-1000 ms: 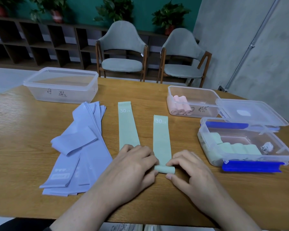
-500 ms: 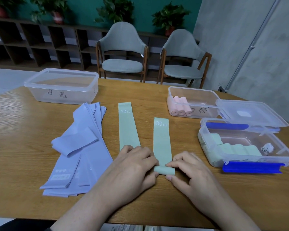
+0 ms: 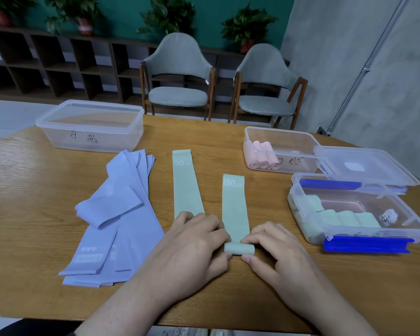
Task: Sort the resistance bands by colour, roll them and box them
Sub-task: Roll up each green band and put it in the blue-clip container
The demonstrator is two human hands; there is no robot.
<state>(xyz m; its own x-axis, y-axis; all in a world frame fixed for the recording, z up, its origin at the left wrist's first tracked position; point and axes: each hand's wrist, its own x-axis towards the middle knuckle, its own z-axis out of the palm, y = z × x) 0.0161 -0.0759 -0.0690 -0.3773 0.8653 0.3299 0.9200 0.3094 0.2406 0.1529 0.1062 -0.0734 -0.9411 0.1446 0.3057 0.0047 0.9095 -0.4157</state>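
We see the wooden table (image 3: 204,132) cut off along the bottom of the view, its near edge just below our forearms. The pile of lilac bands (image 3: 121,219) lies fanned at our left, and its layers overlap so that we cannot count them. At the far left stands a clear box (image 3: 90,126) with handwriting on its wall that we cannot read; we cannot make out anything inside it. At the right, the blue-clipped box (image 3: 349,209) holds rolled green bands (image 3: 344,218) and a small scribbled tag, and its loose lid (image 3: 366,166) rests partly over the box (image 3: 281,147) behind it, which holds 3 or so pink rolls (image 3: 264,156); the lid hides that box's right end. Bare wood lies open between the 2 flat green strips and the right-hand boxes. The left green band (image 3: 186,185), marked 30 LB, lies flat, its near end hidden under our left hand (image 3: 192,248). The right green band (image 3: 235,209) lies between our hands, its near end wound into a small roll (image 3: 239,248). Our left hand's curled fingers pinch the roll's left end, and our right hand (image 3: 277,251) pinches its right end between thumb and fingertips.
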